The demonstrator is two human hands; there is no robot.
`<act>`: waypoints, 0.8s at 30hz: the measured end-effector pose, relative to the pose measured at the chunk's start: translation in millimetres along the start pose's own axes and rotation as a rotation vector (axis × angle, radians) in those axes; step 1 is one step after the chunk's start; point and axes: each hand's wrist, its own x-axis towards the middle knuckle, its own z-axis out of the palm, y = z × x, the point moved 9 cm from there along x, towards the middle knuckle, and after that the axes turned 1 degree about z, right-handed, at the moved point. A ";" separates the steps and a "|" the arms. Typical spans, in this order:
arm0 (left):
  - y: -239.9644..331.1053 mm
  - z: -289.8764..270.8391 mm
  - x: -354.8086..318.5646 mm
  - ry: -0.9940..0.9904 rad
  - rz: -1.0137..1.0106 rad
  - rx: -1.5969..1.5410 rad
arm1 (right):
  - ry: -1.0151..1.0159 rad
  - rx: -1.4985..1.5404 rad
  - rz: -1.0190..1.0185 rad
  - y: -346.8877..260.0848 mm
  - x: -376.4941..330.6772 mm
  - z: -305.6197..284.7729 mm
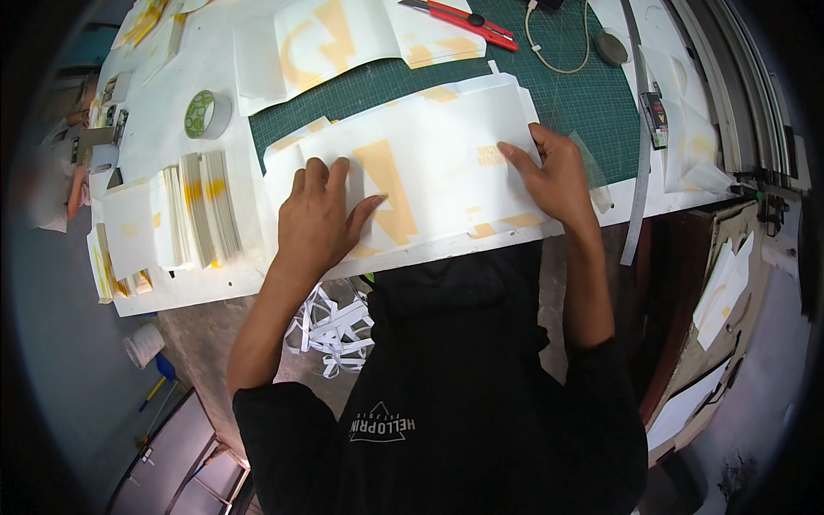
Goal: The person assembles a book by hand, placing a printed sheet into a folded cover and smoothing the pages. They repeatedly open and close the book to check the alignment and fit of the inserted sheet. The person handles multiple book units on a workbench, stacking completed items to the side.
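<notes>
Nearest, at the bottom of the frame, the person's dark top hides the floor below the table's front edge; only a heap of white paper strips (333, 326) shows at lower centre. Just above, the left hand (316, 219) lies flat, fingers slightly apart, on a white sheet with yellow shapes (412, 167) in the middle of the frame. The right hand (554, 176) presses the sheet's right end, fingers spread, thumb towards the centre. The sheet's near edge runs just inside the table edge. Left of it stand stacked sheets (197, 210), close by; a tape roll (206, 114) sits beyond them. Farther up, bare green cutting mat (584, 94) lies open. A red utility knife (468, 19) lies at the top, its end cut off. The prints beneath the sheet are hard to make out.
</notes>
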 end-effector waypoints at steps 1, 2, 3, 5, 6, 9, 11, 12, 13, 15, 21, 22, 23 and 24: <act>-2.4 0.0 -1.2 0.006 -0.016 0.005 | -0.009 0.008 0.016 3.3 0.8 1.5; -4.4 0.5 -2.1 0.012 -0.032 0.009 | -0.018 0.016 0.033 5.7 1.0 2.7; -3.3 1.1 -2.4 0.039 -0.052 0.031 | -0.015 0.024 0.026 4.4 0.4 2.1; 3.9 3.9 -1.3 0.093 -0.090 0.079 | -0.006 0.043 0.011 0.7 -0.4 1.3; 9.6 4.0 -0.5 0.118 -0.069 0.101 | 0.002 0.056 0.005 0.8 -0.6 2.0; 23.7 7.1 5.1 0.185 0.043 0.091 | 0.016 0.044 0.001 2.2 -0.7 1.7; 30.6 12.2 9.2 0.209 0.164 -0.007 | -0.003 -0.022 0.008 -0.1 0.0 1.3; 31.0 20.7 12.6 0.147 0.178 -0.055 | -0.009 -0.027 0.008 1.0 0.0 0.9; 30.9 25.3 13.9 0.136 0.187 -0.064 | -0.016 -0.029 0.005 3.0 0.6 1.7; 31.3 32.3 15.8 0.113 0.205 -0.083 | -0.024 -0.019 0.001 6.4 0.4 1.9; 36.0 34.0 16.3 0.096 0.187 -0.046 | -0.035 0.118 0.203 2.9 -28.9 -13.6; 35.8 33.6 15.9 0.106 0.193 -0.048 | -0.040 0.080 0.224 2.7 -32.6 -16.0; 35.3 33.8 15.2 0.117 0.197 -0.050 | -0.045 0.042 0.244 2.7 -37.5 -16.5; 34.6 33.5 14.3 0.128 0.201 -0.052 | 0.001 0.115 0.207 -3.4 -44.2 -16.2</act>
